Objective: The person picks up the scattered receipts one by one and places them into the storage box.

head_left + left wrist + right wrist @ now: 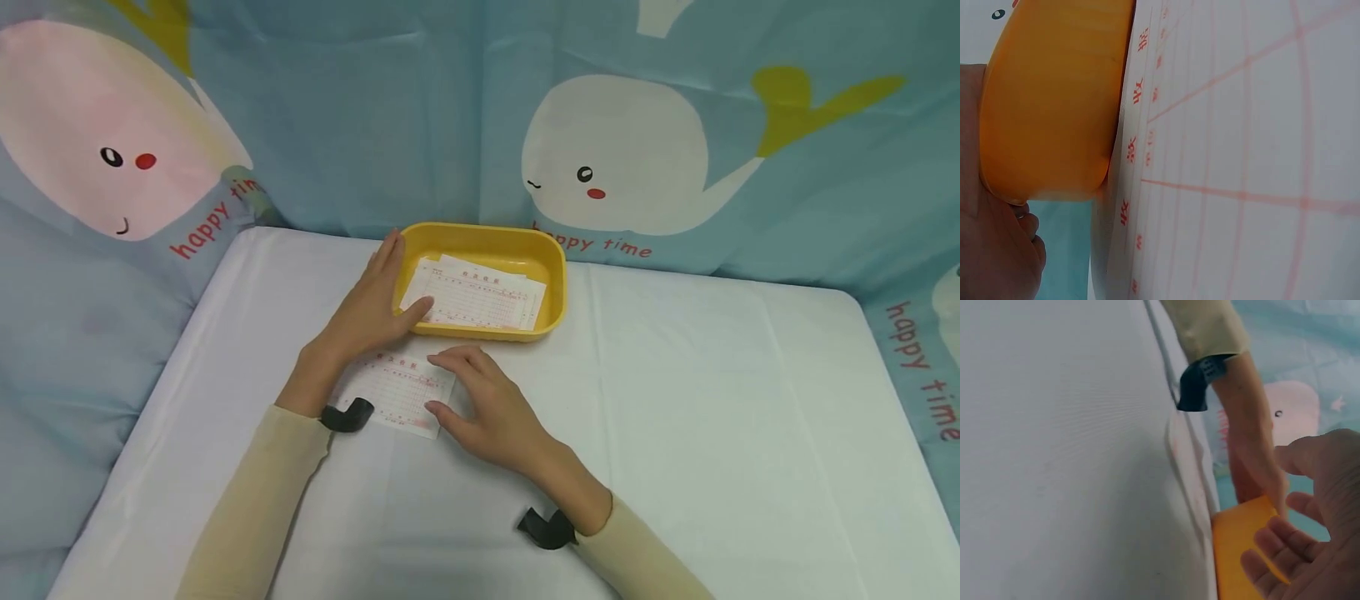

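Note:
A yellow plastic tray (551, 321) stands near the back of the white table with several printed receipt slips (480, 296) lying in it. My left hand (367, 304) holds the tray's left side, its thumb over the front rim and its fingers along the outer wall. In front of the tray, one more receipt slip (397, 392) with red print and lines lies flat, partly hidden under my left wrist. My right hand (491, 412) is spread at this slip's right edge with nothing in its grasp. The right wrist view shows its fingers (1279, 544) loosely bent before the tray.
The white-covered table (712, 433) stretches out to the right and front. Behind it hangs a light blue curtain (450, 125) with whale prints, which also runs down the left side. A black wrist piece (348, 415) sits at my left cuff, another (547, 529) at my right.

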Tool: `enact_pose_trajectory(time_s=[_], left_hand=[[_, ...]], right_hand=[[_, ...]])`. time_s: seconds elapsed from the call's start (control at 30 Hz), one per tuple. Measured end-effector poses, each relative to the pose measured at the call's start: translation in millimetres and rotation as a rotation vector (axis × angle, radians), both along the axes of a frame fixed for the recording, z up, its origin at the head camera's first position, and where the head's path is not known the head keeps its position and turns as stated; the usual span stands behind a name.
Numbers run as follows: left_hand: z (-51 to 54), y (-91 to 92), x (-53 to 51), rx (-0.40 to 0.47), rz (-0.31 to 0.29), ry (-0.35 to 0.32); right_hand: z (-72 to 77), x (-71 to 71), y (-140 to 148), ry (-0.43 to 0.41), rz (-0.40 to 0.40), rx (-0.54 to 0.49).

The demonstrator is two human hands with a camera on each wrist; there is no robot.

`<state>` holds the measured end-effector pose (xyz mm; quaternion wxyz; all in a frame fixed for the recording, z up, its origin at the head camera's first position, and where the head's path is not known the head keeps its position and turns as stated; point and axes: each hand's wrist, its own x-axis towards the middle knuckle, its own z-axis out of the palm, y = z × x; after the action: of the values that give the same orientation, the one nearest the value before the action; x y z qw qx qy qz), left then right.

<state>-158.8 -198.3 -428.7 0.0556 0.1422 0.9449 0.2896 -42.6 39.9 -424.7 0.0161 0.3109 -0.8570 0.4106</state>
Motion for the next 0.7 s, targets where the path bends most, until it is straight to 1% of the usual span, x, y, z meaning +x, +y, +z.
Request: enact_pose_trajectory(time_s=[0.13,0.33,0.5,0.7], left_hand=[[-0.2,-1.0,0.8,0.001,0.001,0.000],[0.8,-0.6,-1.0,0.002,-0.012,0.009],[0.3,-0.6,-2.9,-0.010,-0.022,0.020],[-1.1,-0.1,-3.1,-0.017,-0.017,0.022]], right_hand=[[-7.2,0.6,-2,-0.039,-0.015,0.090],[-15.4,-0.8,-5,-0.065,-0.029,0.199],[-18.2,-1.4,-9,-0.062,-0.049,0.225],[-21.5,-0.3,-17,-0.033,-0.098,0.249]])
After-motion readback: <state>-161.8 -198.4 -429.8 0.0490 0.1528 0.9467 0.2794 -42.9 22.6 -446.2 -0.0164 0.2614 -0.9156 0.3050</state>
